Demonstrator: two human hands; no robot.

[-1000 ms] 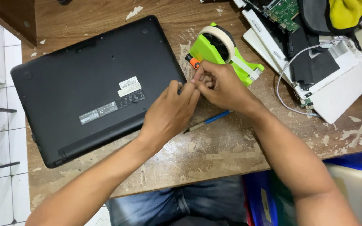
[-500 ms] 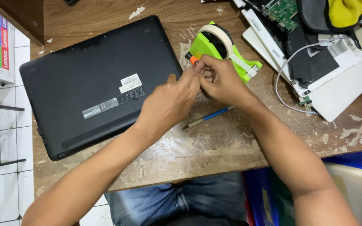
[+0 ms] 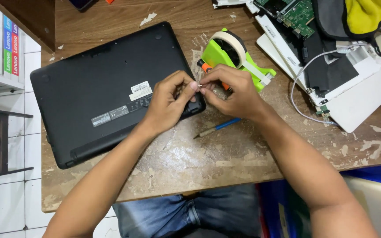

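A black laptop point(image 3: 106, 88) lies upside down on the worn wooden table point(image 3: 208, 163). Over its right edge, my left hand point(image 3: 168, 103) and my right hand point(image 3: 234, 90) meet at the fingertips. Both pinch a small white piece point(image 3: 199, 85); I cannot tell what it is. Just behind my right hand stands a green tape dispenser point(image 3: 219, 55) with a roll of pale tape point(image 3: 234, 44). An orange-handled tool point(image 3: 205, 67) lies partly hidden under my right hand.
A thin blue-handled tool point(image 3: 219, 128) lies on the table under my right wrist. At the back right lie white laptop parts point(image 3: 358, 101), a green circuit board point(image 3: 298, 17), a grey cable point(image 3: 305, 75) and a yellow cloth point(image 3: 369, 13). A white shelf point(image 3: 1, 48) stands at the left.
My hands stay together by the tape dispenser. The fingertips now pinch the small white piece a little lower, over the laptop's edge.
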